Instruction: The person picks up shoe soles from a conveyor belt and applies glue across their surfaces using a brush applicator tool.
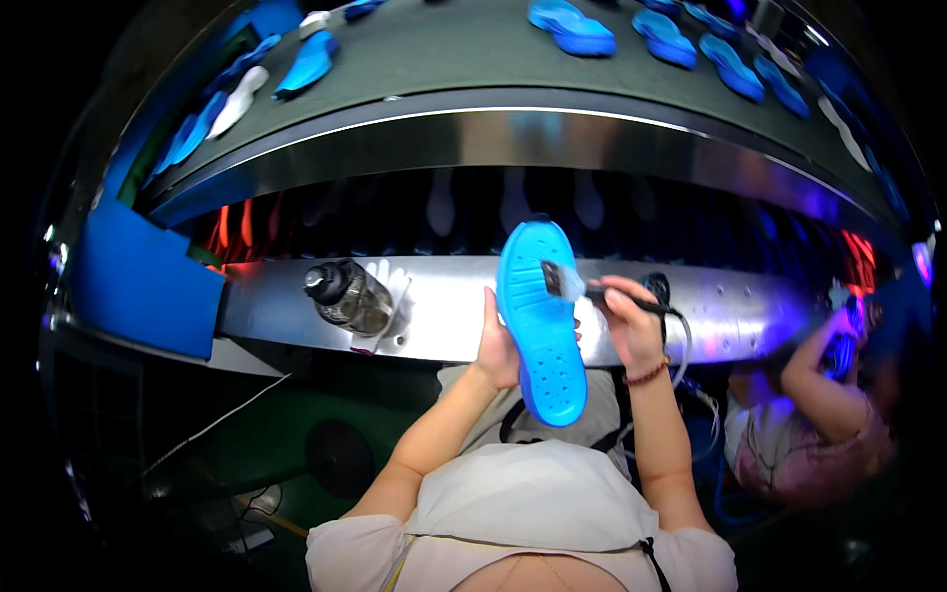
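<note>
A bright blue shoe sole (552, 355), dotted with small holes, is held up lengthwise in front of me above my lap. My left hand (500, 345) grips it from its left side, with the thumb along the edge and the other fingers behind. My right hand (633, 321) is closed round the dark handle of a brush (565, 281) that has a cable running down past the wrist. The brush's dark bristles lie over the upper part of the sole; whether they press on it I cannot tell.
A metal ledge (444, 331) runs across ahead, bearing a dark bottle (345, 296) and a white glove (395, 286). Beyond and higher, a green conveyor belt (434, 59) carries several blue soles (664, 39) and white ones. At right, another person (819, 405) works.
</note>
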